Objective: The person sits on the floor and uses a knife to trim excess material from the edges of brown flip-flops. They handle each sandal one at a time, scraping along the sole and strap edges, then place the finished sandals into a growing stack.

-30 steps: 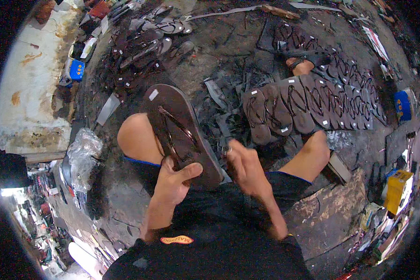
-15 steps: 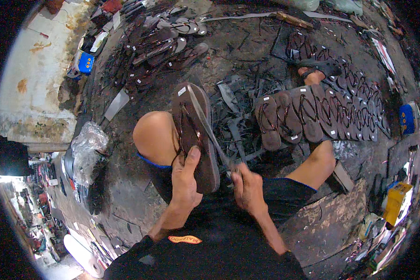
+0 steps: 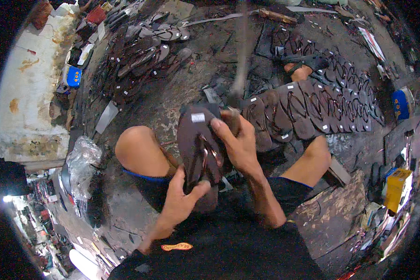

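A dark brown flip-flop (image 3: 187, 135) with glossy straps and a white label near its toe is held above my lap. My left hand (image 3: 184, 198) is closed around it toward the heel, thumb on the upper side. At the toe end, my right hand (image 3: 240, 144) is closed on a long knife, its thin blade (image 3: 241, 51) pointing up and away, smeared by motion. The right thumb lies at the flip-flop's edge. My fingers hide most of the knife's handle.
Rows of strapped flip-flops (image 3: 298, 114) lie to the right, partly over my leg. A loose pile of them (image 3: 149, 53) lies far left. Dark offcuts (image 3: 212, 95) lie ahead. Clear plastic (image 3: 84, 161) is at left, a yellow box (image 3: 397, 190) at right.
My right hand has moved up and toward the flip-flop's toe, swinging the knife blade upright, off the sole's edge. The flip-flop has come lower, and my left hand sits nearer its heel.
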Motion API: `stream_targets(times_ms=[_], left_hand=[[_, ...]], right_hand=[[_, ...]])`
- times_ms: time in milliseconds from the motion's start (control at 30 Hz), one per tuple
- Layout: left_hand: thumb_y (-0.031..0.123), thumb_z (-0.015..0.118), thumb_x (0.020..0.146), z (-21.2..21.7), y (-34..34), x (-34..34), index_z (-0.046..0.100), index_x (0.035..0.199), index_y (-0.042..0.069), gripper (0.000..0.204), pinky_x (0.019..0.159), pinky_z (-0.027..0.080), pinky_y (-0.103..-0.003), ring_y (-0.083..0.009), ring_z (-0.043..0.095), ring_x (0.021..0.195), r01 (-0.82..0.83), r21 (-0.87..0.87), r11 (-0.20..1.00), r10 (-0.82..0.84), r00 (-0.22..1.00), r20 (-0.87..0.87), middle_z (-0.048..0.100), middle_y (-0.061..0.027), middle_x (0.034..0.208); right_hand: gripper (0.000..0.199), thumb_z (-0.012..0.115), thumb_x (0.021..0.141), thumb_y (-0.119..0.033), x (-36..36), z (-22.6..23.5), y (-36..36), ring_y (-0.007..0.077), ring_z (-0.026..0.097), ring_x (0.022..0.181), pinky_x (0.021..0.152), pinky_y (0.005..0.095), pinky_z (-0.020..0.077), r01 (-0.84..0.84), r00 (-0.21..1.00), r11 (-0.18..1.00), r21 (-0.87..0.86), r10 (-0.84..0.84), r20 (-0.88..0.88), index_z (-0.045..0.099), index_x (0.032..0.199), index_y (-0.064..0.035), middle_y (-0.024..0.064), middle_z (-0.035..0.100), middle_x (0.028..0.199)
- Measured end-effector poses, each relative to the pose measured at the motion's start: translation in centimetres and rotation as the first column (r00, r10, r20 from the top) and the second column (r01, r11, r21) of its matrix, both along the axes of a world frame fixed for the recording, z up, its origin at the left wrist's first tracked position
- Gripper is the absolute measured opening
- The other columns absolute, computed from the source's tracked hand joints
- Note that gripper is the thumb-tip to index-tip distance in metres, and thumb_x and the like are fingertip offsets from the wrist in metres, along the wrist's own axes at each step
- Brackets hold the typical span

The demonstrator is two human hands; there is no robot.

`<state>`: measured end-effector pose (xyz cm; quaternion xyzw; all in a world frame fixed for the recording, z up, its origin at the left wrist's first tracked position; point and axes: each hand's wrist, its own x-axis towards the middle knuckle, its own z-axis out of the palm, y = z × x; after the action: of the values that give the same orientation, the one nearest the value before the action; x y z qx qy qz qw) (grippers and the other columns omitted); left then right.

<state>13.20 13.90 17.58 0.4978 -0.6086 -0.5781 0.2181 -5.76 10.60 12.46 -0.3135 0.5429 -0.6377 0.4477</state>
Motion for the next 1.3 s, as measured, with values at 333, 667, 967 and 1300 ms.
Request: stream_targets(times_ms=[333,667,967,1300], left_hand=[[0.029,0.065,0.102,5.0,-5.3,2.1,0.062,0.124,0.003,0.034,0.08,0.057,-0.027,-0.0131,0.071,0.09,-0.104,0.453,0.885,0.286,0.89,-0.354,0.073,-0.0044,0.102],[0.026,0.067,0.101,5.8,-2.2,3.3,0.06,0.127,0.003,0.035,0.086,0.057,-0.029,-0.0127,0.069,0.098,-0.063,0.539,0.84,0.25,0.927,-0.28,0.071,-0.0043,0.113],[0.032,0.069,0.1,6.8,-5.9,1.9,0.061,0.125,0.001,0.041,0.094,0.051,-0.031,-0.011,0.062,0.105,0.278,0.4,0.873,-0.279,0.959,-0.058,0.069,-0.0039,0.113],[0.03,0.069,0.1,6.8,-7.4,0.7,0.058,0.131,0.001,0.045,0.095,0.051,-0.031,-0.0131,0.062,0.107,0.308,0.434,0.846,-0.336,0.942,-0.014,0.068,-0.0051,0.116]], right_hand=[[0.034,0.045,0.106,-0.03,-0.5,2.8,15.7,0.0182,0.06,0.063,0.059,0.0337,0.0466,-0.163,0.93,0.974,0.158,0.205,-0.304,0.064,0.12,-0.0055,0.009,0.062,0.075],[0.028,0.057,0.101,-0.034,2.7,0.4,29.0,0.037,0.058,0.061,0.057,0.0426,0.0452,-0.307,0.804,0.845,0.439,0.477,-0.356,0.06,0.101,-0.006,0.018,0.057,0.071],[0.028,0.056,0.102,-0.036,-2.2,1.6,11.6,0.0491,0.064,0.075,0.064,0.0566,0.0487,-0.458,0.644,0.782,0.423,0.62,-0.449,0.056,0.105,-0.008,0.0241,0.065,0.076],[0.047,0.05,0.104,-0.026,-5.2,5.2,0.6,0.0471,0.065,0.078,0.071,0.0506,0.0502,-0.702,0.35,0.619,0.352,0.73,-0.587,0.044,0.147,-0.0087,0.0274,0.069,0.093]])
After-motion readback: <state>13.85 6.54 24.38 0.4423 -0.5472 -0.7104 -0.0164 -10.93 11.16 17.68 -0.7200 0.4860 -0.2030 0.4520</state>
